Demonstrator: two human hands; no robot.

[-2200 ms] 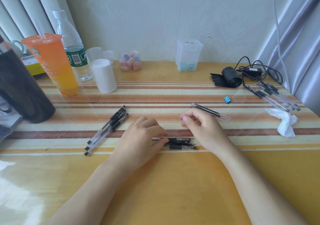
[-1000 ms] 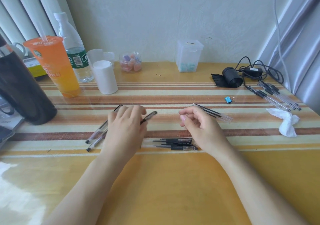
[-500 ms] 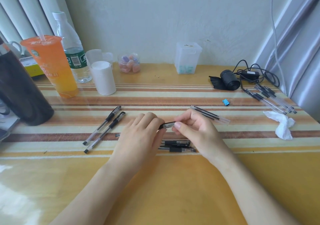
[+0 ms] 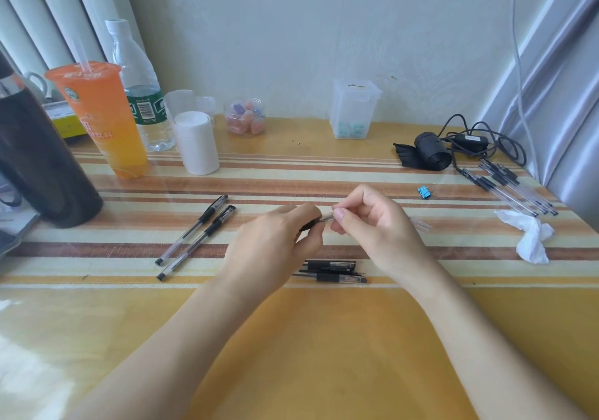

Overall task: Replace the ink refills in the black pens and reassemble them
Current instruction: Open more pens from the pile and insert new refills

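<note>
Striped tabletop [image 4: 291, 173]: we are gripping one pen [image 4: 319, 222] between left hand [image 4: 275, 244] and right hand [image 4: 376, 225]; two pens [image 4: 197, 235] are waiting whole, so we judge several left.

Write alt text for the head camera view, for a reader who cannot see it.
Over a striped table, a person's left hand and right hand together hold a black pen at its ends. Two capped pens lie to the left and pen parts lie below the hands. An orange drink cup, water bottle and crumpled tissue sit around the edges.
</note>
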